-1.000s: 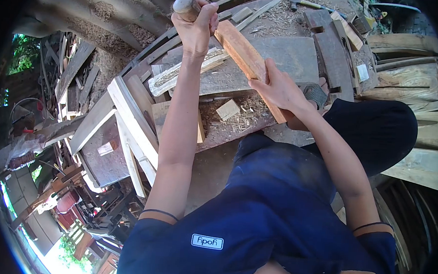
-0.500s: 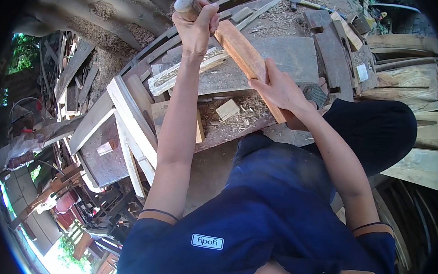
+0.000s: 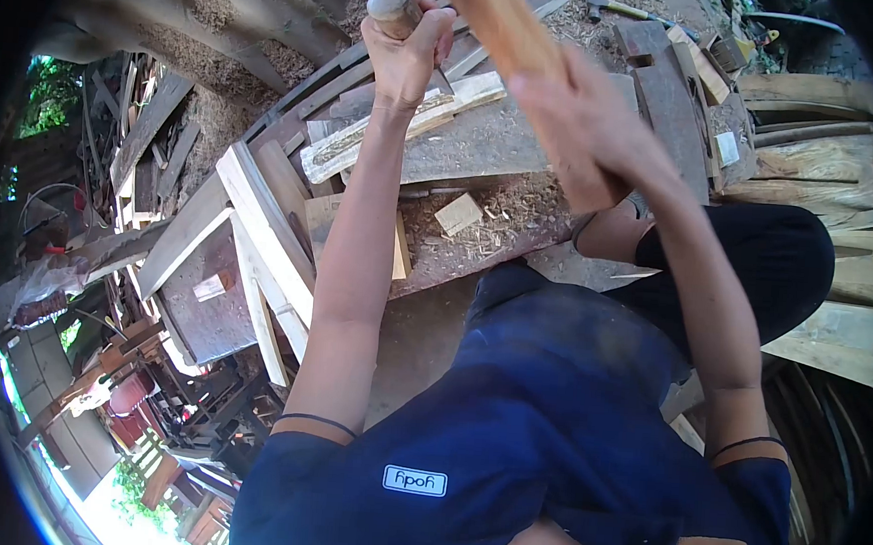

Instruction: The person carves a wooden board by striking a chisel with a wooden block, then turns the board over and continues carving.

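Evidently, my left grip [image 3: 402, 61] pressed round a rounded wooden handle [image 3: 394, 10]; my right grip [image 3: 596, 122], motion-blurred, seemed clamped on a thick orange-brown wooden block [image 3: 502, 19] above the brown table [image 3: 426, 274]. Pale wood chips [image 3: 505, 212] marked some cutting done; what remained, I couldn't tell.

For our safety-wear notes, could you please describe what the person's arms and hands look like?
Both arms have short navy sleeves, each ending in a dark-edged tan band. The left hand and right hand wear no gloves.
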### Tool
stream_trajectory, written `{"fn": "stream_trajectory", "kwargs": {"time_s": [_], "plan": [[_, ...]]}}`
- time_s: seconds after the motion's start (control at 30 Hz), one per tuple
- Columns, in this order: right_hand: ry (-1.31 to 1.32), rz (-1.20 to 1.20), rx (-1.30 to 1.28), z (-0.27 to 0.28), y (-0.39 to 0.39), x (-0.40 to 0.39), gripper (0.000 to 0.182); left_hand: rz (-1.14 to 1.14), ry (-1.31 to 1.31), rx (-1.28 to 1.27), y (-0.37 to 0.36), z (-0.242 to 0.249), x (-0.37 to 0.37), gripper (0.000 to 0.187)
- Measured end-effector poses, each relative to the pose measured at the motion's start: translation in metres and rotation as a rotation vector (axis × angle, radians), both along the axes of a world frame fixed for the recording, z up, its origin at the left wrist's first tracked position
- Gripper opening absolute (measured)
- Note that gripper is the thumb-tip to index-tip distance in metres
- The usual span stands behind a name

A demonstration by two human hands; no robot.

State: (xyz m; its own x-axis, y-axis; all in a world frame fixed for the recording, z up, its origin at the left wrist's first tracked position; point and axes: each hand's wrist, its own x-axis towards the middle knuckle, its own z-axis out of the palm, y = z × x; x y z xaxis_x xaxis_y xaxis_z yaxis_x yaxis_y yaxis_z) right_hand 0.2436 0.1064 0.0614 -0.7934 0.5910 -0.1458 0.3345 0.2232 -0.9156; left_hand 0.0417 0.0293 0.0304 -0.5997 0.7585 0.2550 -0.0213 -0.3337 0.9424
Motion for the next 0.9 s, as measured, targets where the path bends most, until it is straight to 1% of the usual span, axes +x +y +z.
{"fn": "stream_trajectory", "kwargs": {"time_s": [0.03, 0.1, 0.13, 0.17, 0.2, 0.23, 0.27, 0.3, 0.33, 0.37, 0.4, 0.43, 0.47, 0.5, 0.53, 0.57, 0.6, 0.63, 0.67, 0.7, 0.73, 0.77, 0.8, 0.87, 0.9], "plan": [[0.107, 0.000, 0.008, 0.036, 0.001, -0.008, 0.064, -0.002, -0.002, -0.004, 0.000, -0.001, 0.001, 0.011], [0.311, 0.116, 0.144, 0.093, 0.000, -0.016, 0.054, -0.001, -0.008, 0.040, 0.002, 0.003, 0.006, 0.014], [0.315, 0.112, 0.149, 0.109, -0.003, -0.019, 0.054, 0.053, 0.032, 0.048, 0.002, 0.013, 0.015, 0.013], [0.257, 0.164, 0.271, 0.121, -0.007, -0.021, 0.056, 0.090, 0.117, 0.106, 0.002, 0.008, 0.016, 0.009], [0.197, 0.215, 0.394, 0.127, -0.009, -0.022, 0.058, 0.059, 0.207, 0.125, 0.008, -0.017, 0.003, 0.009], [0.200, 0.214, 0.403, 0.122, -0.010, -0.021, 0.058, 0.029, 0.297, 0.146, 0.017, -0.037, -0.011, 0.013], [0.053, 0.246, 0.564, 0.110, -0.010, -0.019, 0.054, 0.754, 0.113, -0.050, 0.049, -0.030, 0.033, 0.019], [-0.098, 0.272, 0.721, 0.103, -0.011, -0.018, 0.051, 0.753, 0.117, -0.040, 0.044, -0.027, 0.027, 0.019], [-0.183, 0.298, 0.594, 0.121, -0.011, -0.018, 0.048, 0.478, 0.075, 0.062, 0.031, -0.024, 0.017, 0.018], [-0.186, 0.303, 0.594, 0.147, -0.005, -0.015, 0.048, 0.204, 0.030, 0.151, 0.016, -0.024, 0.010, 0.016], [-0.172, 0.366, 0.360, 0.178, 0.000, -0.013, 0.050, 0.072, 0.120, 0.144, 0.004, -0.012, 0.008, 0.014], [-0.155, 0.426, 0.130, 0.194, -0.001, -0.010, 0.052, 0.077, 0.114, 0.140, 0.003, -0.016, 0.008, 0.014], [-0.097, 0.281, 0.444, 0.182, -0.026, -0.011, 0.051, 0.045, 0.072, 0.063, 0.004, -0.019, 0.007, 0.015], [-0.095, 0.287, 0.439, 0.166, -0.028, -0.014, 0.051, 0.015, 0.034, -0.013, 0.005, -0.023, 0.002, 0.015], [-0.124, 0.273, 0.459, 0.152, -0.024, -0.020, 0.050, -0.006, 0.171, 0.065, 0.009, -0.028, -0.004, 0.016], [-0.151, 0.255, 0.486, 0.136, -0.020, -0.024, 0.050, -0.002, 0.175, 0.068, 0.007, -0.034, -0.004, 0.016], [-0.160, 0.292, 0.684, 0.114, -0.016, -0.022, 0.054, 0.149, 0.137, 0.138, 0.008, -0.029, 0.005, 0.017], [-0.160, 0.283, 0.698, 0.114, -0.012, -0.021, 0.054, 0.295, 0.093, 0.212, 0.012, -0.025, 0.013, 0.018], [-0.147, 0.275, 0.587, 0.114, -0.010, -0.021, 0.056, 0.341, 0.031, 0.296, 0.016, -0.022, 0.016, 0.013], [-0.134, 0.270, 0.467, 0.111, -0.010, -0.021, 0.058, 0.342, 0.030, 0.295, 0.011, -0.016, 0.016, 0.013], [-0.132, 0.275, 0.469, 0.101, -0.009, -0.021, 0.058, 0.248, 0.034, 0.205, 0.003, -0.006, 0.013, 0.009], [-0.051, 0.176, 0.363, 0.085, -0.010, -0.020, 0.061, 0.157, 0.038, 0.115, -0.005, 0.001, 0.009, 0.007], [0.031, 0.078, 0.256, 0.067, -0.011, -0.018, 0.064, 0.128, -0.078, 0.058, -0.009, 0.001, 0.005, 0.008], [0.097, 0.026, 0.036, 0.033, -0.014, -0.012, 0.071, 0.162, -0.106, 0.080, -0.014, -0.002, -0.007, 0.008], [0.035, 0.023, 0.010, 0.004, -0.013, -0.005, 0.072, 0.188, -0.142, 0.098, -0.015, -0.004, -0.011, 0.009]]}}
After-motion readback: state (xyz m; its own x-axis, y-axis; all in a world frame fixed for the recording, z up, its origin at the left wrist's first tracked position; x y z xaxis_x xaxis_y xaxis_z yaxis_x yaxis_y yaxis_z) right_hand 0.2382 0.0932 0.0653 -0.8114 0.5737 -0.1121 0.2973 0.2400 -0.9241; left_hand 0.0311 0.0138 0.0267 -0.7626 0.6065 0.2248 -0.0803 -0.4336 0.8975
